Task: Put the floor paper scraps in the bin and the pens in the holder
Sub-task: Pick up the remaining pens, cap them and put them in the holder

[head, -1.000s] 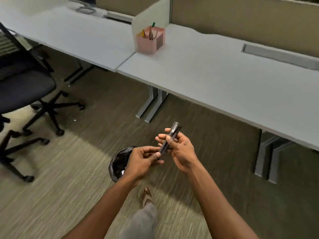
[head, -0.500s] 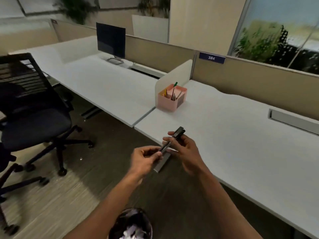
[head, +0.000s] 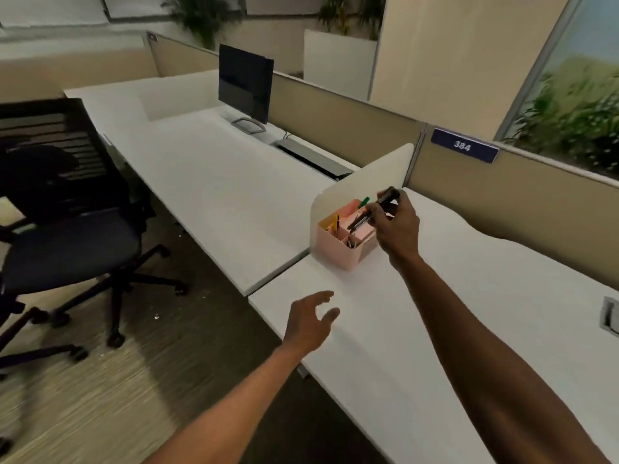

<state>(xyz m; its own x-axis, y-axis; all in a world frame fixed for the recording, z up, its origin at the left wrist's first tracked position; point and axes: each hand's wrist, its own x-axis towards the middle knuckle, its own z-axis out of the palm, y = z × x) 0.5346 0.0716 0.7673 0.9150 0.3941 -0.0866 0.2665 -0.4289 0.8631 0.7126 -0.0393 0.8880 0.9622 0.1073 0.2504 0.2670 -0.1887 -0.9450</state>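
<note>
My right hand [head: 397,226] is stretched out over the white desk and grips a small bundle of dark pens [head: 371,212], tips angled down into the pink pen holder [head: 338,247]. The holder stands beside a low white divider and has a green pen [head: 363,201] and a yellow one [head: 335,223] standing in it. My left hand [head: 310,324] hovers over the desk's front edge with fingers spread and nothing in it. A few tiny white paper scraps [head: 156,317] lie on the dark floor. The bin is out of view.
A black office chair [head: 60,226] stands on the floor to the left. A monitor [head: 244,83] and a keyboard tray [head: 311,157] are on the neighbouring desk [head: 207,192]. Beige partitions run along the back, one with a "384" sign [head: 464,145].
I moved closer to the desk. My left hand let go of the pens and dropped open to the desk edge. My right hand carried the pens forward over the holder. The bin left the view.
</note>
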